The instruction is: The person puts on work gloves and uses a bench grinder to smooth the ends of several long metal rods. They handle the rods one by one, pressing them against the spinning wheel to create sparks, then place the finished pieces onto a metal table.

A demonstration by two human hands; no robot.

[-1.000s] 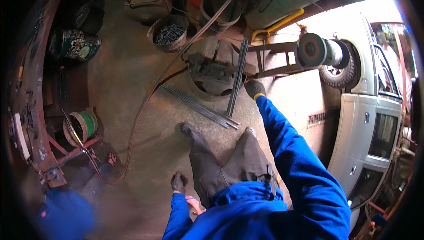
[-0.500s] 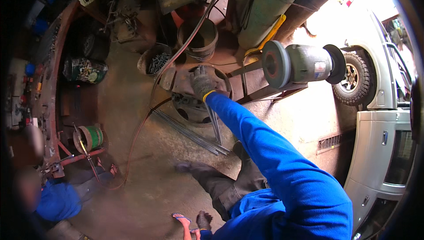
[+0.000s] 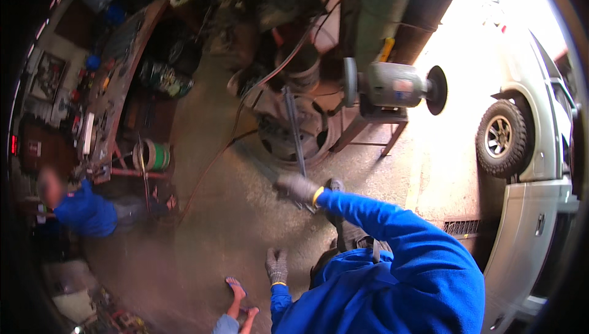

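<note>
My right hand [image 3: 297,188], in a grey knitted glove with a yellow cuff, is over the lower ends of the metal rods [image 3: 296,134]. Motion smears its fingers, so whether it grips a rod cannot be made out. Those rods lean across a round metal wheel rim [image 3: 325,140] on the floor; others lie beside it, partly behind my hand. My left hand [image 3: 277,266], gloved alike, hangs low near my body with its fingers stretched out and nothing in them.
Beyond the rim, a bench grinder [image 3: 396,85] stands on a metal stand [image 3: 359,134]. A hose [image 3: 227,131] crosses the floor. At left are a workbench [image 3: 126,82], a green spool [image 3: 159,156] and a person in blue [image 3: 86,211]. Another person's bare legs [image 3: 236,300] are near my left hand. A silver vehicle [image 3: 521,223] stands right.
My right hand has drawn back from the top of the wheel rim toward me, down to the rods' near ends. My left hand has come up further into view. The whole view has shifted.
</note>
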